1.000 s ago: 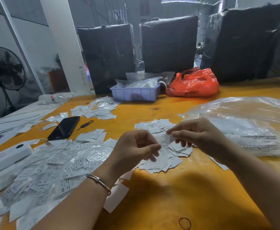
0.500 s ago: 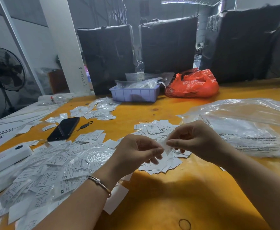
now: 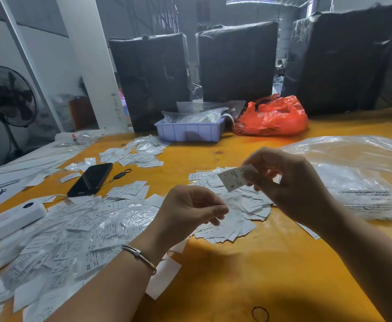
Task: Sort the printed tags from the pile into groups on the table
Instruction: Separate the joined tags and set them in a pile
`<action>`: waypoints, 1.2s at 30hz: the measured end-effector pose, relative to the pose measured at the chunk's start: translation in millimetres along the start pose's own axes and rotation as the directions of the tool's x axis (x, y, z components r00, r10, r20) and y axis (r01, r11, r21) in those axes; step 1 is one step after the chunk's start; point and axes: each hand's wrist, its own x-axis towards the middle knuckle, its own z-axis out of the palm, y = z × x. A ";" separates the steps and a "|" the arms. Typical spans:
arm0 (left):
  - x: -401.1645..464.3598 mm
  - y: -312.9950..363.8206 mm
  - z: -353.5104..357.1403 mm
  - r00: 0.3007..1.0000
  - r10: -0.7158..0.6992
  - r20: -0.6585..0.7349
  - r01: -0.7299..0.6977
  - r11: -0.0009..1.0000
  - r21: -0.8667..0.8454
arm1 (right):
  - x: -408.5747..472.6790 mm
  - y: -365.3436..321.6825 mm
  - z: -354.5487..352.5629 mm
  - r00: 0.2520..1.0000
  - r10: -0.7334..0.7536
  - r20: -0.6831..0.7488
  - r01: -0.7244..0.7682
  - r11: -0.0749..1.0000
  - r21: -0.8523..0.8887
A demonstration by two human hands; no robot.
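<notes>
Paper tag (image 3: 232,180) marked S sits pinched in the right hand (image 3: 290,182), raised over the pile (image 3: 234,212) between both hands, while the left hand (image 3: 190,210) pinches a clear sleeve (image 3: 233,205); next move likely calls for placing it with matching S tags.

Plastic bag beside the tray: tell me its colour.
The bag is red-orange, clear in the head view.
</notes>
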 end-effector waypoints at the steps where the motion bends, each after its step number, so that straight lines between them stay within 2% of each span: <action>1: -0.3 0.6 0.1 1.000 0.003 0.000 -0.003 1.000 -0.008 | -0.1 0.6 -0.4 1.000 -0.009 -0.002 0.009 1.000 -0.024; 5: -1.5 2.7 0.7 1.000 0.005 -0.002 -0.005 1.000 -0.020 | -0.5 3.5 -1.3 1.000 0.002 0.020 -0.002 1.000 -0.028; 11: -1.3 2.4 -0.1 1.000 -0.011 0.013 0.011 1.000 -0.008 | -0.4 3.1 -3.2 0.999 0.050 0.021 -0.053 0.988 0.142; 14: -0.8 1.3 -0.3 1.000 -0.015 0.011 0.015 1.000 0.005 | 0.2 2.7 -3.9 0.998 0.056 0.031 -0.060 0.984 0.170; 26: -1.7 0.1 0.2 1.000 -0.022 0.012 0.022 1.000 0.005 | 0.2 4.6 -2.8 0.980 0.036 0.195 -0.031 0.999 -0.028; 32: -0.1 -6.9 2.9 0.999 -0.039 0.031 0.035 0.994 0.105 | -2.7 4.0 7.8 0.963 0.038 0.266 -0.024 0.998 -0.055; 34: -0.6 -7.1 3.3 0.999 -0.037 0.022 0.034 0.993 0.109 | -5.3 3.7 11.5 0.964 0.037 0.265 -0.018 0.997 -0.073; 36: 0.1 -6.7 3.1 0.999 -0.033 0.014 0.031 0.991 0.127 | -7.2 4.6 13.6 0.979 0.037 0.198 -0.022 0.997 -0.077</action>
